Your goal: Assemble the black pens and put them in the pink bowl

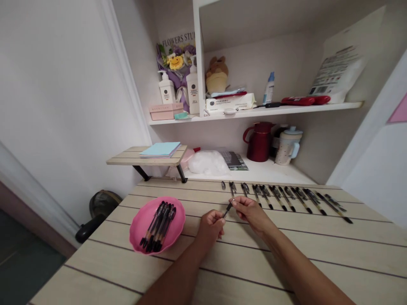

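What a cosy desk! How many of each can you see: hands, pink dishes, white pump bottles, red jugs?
Hands (left hand, right hand): 2
Pink dish: 1
White pump bottles: 2
Red jug: 1
Total: 6

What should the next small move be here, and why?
Probably the right hand should gently twist or press one end of the pen piece while the left hand steadies the other: both pinch it at opposite ends, in front of the laid-out pens.

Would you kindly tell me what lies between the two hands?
In the head view, part of a dark pen spans the gap between the left hand and right hand.
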The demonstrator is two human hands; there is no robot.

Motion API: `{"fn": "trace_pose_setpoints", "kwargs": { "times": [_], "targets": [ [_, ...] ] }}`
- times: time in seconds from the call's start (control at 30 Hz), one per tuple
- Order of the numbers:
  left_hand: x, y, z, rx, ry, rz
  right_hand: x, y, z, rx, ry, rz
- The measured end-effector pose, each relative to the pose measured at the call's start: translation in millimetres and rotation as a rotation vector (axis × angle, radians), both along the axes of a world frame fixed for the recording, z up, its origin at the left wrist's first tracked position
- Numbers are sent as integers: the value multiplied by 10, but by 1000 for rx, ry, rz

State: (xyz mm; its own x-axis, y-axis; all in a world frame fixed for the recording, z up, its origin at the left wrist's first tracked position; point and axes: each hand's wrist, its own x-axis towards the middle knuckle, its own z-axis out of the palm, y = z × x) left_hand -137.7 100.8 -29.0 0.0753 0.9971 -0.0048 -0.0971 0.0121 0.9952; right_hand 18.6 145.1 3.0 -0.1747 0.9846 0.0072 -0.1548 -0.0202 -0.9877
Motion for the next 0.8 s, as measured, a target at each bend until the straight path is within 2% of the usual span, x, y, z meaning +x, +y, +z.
{"fn": "trace_pose_setpoints", "kwargs": {
  "times": [0.07,0.17,0.2,0.33,0.43,0.57,0.7,0.8],
  "targets": [
    [-8,10,3,-4,-49,29,4,145,54,49,-165,1],
    [-24,26,14,-8,-137,70,-33,478,182,137,-706,-112],
    [-28,29,18,-9,-162,80,-66,599,223,153,-822,-137],
    [-29,31,28,1,-206,84,-308,983,284,189,-1037,-189],
    [-25,29,40,-11,-223,98,-529,1107,226,178,-1118,-199],
    [-29,36,59,-45,-238,108,-724,1117,127,177,-1127,-191],
    [-39,37,82,-30,-244,103,-744,962,58,203,-1046,-157],
    [-44,18,108,-19,-238,80,-598,725,5,220,-909,-114]
  ]
}}
